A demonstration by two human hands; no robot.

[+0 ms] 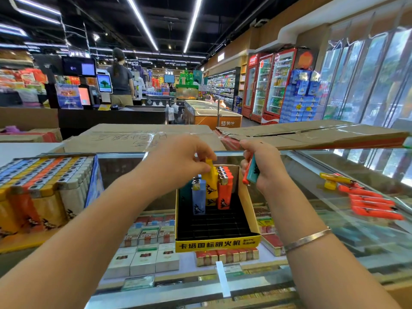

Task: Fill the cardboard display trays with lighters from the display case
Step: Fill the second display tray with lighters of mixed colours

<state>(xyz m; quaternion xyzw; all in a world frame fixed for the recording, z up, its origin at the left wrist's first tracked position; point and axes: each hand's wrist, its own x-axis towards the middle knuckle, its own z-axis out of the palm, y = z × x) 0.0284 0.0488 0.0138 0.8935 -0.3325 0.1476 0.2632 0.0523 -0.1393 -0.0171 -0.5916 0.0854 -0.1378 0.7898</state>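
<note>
A yellow cardboard display tray (217, 243) with a black slotted insert sits on the glass counter in front of me. Several lighters stand in its far rows: orange ones (224, 194), a blue one (198, 196), a teal one. My left hand (178, 160) pinches the top of a yellow lighter (211, 181) standing in the tray's back part. To the right of the tray my right hand (264, 166) grips a teal lighter and an orange lighter (250, 173) together. Several loose orange lighters (370, 202) and a yellow one (334, 179) lie on the glass at right.
A full tray of lighters (44, 186) stands at left on the counter. Flat cardboard boxes (142, 137) lie behind the tray. Under the glass (334, 241) are cigarette packs. A person stands at a checkout far back left.
</note>
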